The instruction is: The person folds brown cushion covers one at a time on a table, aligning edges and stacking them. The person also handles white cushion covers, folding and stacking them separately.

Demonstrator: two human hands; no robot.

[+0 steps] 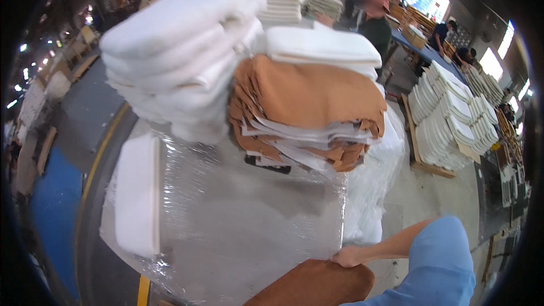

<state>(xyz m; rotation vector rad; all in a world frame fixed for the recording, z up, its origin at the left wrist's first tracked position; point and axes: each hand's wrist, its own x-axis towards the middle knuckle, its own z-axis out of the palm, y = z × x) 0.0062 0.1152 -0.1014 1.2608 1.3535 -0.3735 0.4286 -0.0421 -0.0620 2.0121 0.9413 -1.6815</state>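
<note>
At the left of the frame, a white pad [135, 198] lies along the edge of a film-wrapped table [255, 209]; a knock there could probably tip it off the side, since little surface seems to lie beyond it. In the upper left, a tall stack of white pads [173, 51] rises in uneven layers, and because the layers are soft and poorly lined up, a bump at its base could make it slide or lean over. Near the centre, a pile of brown covers [320, 93] with white sheets between them hangs ragged at its front edge, so anything dragged past might catch a corner and pull several out. The left hand is out of view, so I cannot tell its state. At the lower centre is a brown padded piece [317, 286], cut off by the bottom edge; the right hand [347, 257] is closed on its upper rim. With just that one grip visible, the piece could swing or twist loose. Just right of it, loose clear film [371, 187] hangs down and could snag the piece or the sleeve [442, 260].
</note>
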